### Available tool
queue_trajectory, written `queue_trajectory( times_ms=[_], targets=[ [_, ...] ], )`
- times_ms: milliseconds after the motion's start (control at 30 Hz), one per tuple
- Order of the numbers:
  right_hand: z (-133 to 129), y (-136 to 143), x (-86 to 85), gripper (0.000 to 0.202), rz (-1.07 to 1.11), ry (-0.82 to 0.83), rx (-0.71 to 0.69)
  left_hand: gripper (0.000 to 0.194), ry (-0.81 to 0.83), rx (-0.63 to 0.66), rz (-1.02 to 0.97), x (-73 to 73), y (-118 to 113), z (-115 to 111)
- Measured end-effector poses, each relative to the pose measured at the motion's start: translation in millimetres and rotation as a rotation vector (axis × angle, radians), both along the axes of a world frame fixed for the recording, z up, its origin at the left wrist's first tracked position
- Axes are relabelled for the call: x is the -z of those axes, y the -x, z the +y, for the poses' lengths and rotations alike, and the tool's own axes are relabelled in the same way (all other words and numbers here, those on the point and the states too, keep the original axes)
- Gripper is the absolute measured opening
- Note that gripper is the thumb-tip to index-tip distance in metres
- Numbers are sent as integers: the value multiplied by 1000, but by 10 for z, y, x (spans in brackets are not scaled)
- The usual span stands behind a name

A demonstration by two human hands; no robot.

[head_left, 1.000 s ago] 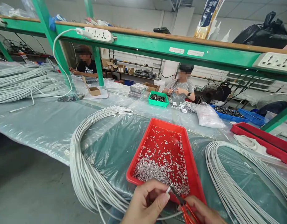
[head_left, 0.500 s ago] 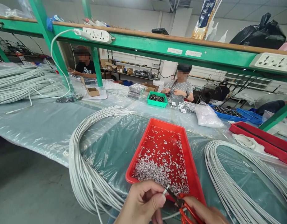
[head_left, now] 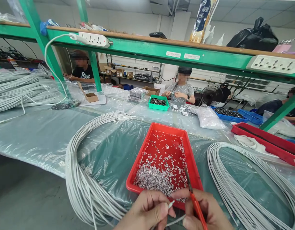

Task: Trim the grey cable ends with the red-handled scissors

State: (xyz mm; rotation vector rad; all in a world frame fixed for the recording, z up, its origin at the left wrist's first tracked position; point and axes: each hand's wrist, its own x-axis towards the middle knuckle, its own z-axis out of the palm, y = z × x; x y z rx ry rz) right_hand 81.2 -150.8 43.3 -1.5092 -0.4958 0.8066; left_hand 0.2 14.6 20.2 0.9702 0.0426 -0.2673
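My left hand point(head_left: 149, 210) pinches a thin white cable near its end between thumb and finger. The short stripped-looking cable tip point(head_left: 171, 203) sticks out to the right. My right hand point(head_left: 207, 209) is wrapped round red-handled scissors point(head_left: 197, 206), their dark blades pointing up and away over the tray. Its index finger reaches left, close to the cable tip; whether it touches cannot be told. Just beyond both hands lies a red tray point(head_left: 135, 163) holding many small silvery foil scraps point(head_left: 153, 179), heaped at its near left.
Coils of white cable lie left point(head_left: 73, 166) and right point(head_left: 216, 163) of the tray. Farther back are a green bin point(head_left: 159, 107), a plastic bag point(head_left: 209, 117) and another red tray point(head_left: 269, 145). A green shelf beam point(head_left: 138, 43) crosses above. Co-workers sit across the table.
The scissors have come away from the cable tip and turned upright in my right hand. That hand's index finger now extends toward the tip. My left hand still pinches the cable.
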Motion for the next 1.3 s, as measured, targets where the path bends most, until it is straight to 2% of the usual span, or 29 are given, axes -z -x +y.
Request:
queue_trajectory(
  times_ms=[100, 233, 300, 500, 567, 667, 767, 833, 900, 1000, 1133, 1200, 1300],
  targets=[
    [169, 60, 71, 29, 130, -84, -32, 42, -172, -7, 10, 22, -3, -15],
    [260, 32, 268, 42, 248, -183, -79, 41, -172, 6, 12, 37, -16, 7],
    [277, 24, 320, 41, 325, -235, -79, 42, -153, -14, 18, 66, -29, 5],
    [315, 59, 199, 64, 622, -331, -216, 34, -151, -3, -123, 124, -47, -29],
    [301, 48, 157, 55, 588, -326, -168, 36, -237, -45, -116, 101, -44, -28],
    [265, 16, 126, 27, 416, -291, -4, 39, -400, -127, -95, 73, -49, -34],
    [257, 4, 125, 19, 314, -277, 97, 40, -471, -195, -85, 95, -83, -58],
    [279, 8, 148, 28, 369, -304, 79, 40, -382, -210, -61, 135, -119, -71],
    [305, 10, 179, 42, 455, -325, 14, 42, -206, -172, -54, 185, -155, -73],
    [315, 0, 189, 43, 411, -311, 9, 40, -52, -90, -51, 255, -185, -61],
    [294, -10, 147, 34, 212, -253, 84, 42, 43, 73, -43, 281, -195, -69],
    [305, -11, 152, 36, 233, -234, 74, 47, 85, 133, -81, 259, -204, -85],
    [338, -32, 182, 50, 295, -267, 40, 50, 75, 185, -111, 196, -204, -91]
  ],
)
